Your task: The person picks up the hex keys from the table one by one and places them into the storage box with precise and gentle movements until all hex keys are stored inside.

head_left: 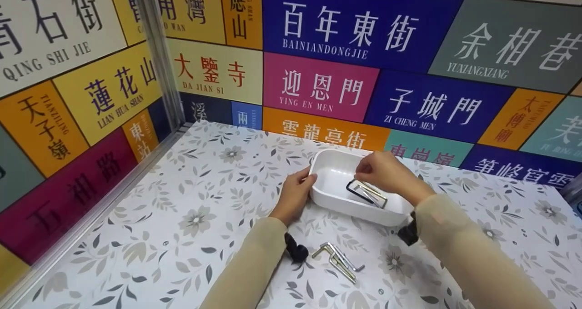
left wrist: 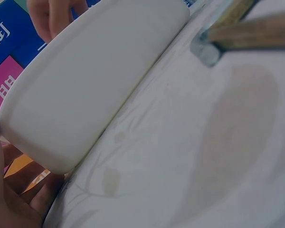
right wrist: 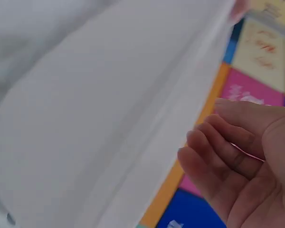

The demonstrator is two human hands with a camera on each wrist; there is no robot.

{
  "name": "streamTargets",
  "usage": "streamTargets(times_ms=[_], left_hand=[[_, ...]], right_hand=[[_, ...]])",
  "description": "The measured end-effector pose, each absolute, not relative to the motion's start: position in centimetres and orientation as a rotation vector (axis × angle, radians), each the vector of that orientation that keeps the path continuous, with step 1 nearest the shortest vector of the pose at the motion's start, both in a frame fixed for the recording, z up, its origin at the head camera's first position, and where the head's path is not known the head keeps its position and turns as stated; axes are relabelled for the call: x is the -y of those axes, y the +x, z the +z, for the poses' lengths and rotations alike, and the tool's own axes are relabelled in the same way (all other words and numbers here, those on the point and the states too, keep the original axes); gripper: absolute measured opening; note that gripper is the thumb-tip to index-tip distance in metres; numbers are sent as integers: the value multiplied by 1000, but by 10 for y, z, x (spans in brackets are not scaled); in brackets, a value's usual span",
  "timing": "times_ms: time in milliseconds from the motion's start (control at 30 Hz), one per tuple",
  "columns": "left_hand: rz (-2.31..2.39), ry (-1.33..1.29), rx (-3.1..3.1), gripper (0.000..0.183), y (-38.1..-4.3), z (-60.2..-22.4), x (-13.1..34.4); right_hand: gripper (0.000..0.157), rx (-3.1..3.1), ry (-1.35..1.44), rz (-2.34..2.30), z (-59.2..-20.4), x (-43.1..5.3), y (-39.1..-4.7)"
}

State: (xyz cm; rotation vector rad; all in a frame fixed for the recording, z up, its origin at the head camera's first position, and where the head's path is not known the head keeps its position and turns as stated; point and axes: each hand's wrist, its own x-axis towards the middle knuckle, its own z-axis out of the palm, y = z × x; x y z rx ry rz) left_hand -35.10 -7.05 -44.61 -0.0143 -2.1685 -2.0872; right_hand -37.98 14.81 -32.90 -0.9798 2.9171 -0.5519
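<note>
A white plastic tray [head_left: 363,212] stands on the table near the back wall. My left hand [head_left: 293,195] grips its left end, thumb at the rim and fingers along the outer side; in the left wrist view the fingers [left wrist: 35,190] curl behind the tray's end. Inside lie several L-shaped hex keys [head_left: 370,193], one black, the rest silver or brass-toned. My right hand [head_left: 386,170] is over the tray, just above the keys. In the right wrist view its fingers [right wrist: 218,156] are loosely bent, thumb apart, with nothing between them.
More L-shaped hex keys [head_left: 338,261], silver and brass-toned, lie in a small group on the table in front of the tray, between the forearms. The table [head_left: 150,209] has a floral cover. Walls with coloured sign panels [head_left: 318,86] rise behind and at left.
</note>
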Motion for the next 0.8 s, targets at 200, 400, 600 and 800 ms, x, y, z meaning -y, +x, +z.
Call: streamTargets(times_ms=[200, 400, 600, 800], left_hand=[[-2085, 21, 2221, 51, -351, -445, 71], [-2099, 24, 2232, 51, -352, -446, 71], [-2096, 7, 2244, 50, -353, -446, 70], [-2095, 12, 2231, 50, -353, -446, 72]], right_hand=[[12, -2869, -1086, -685, -327, -144, -331], [10, -2825, -1183, -739, -329, -148, -294], [10, -2764, -1171, -751, -339, -157, -273], [11, -2726, -1148, -767, -352, -158, -267]])
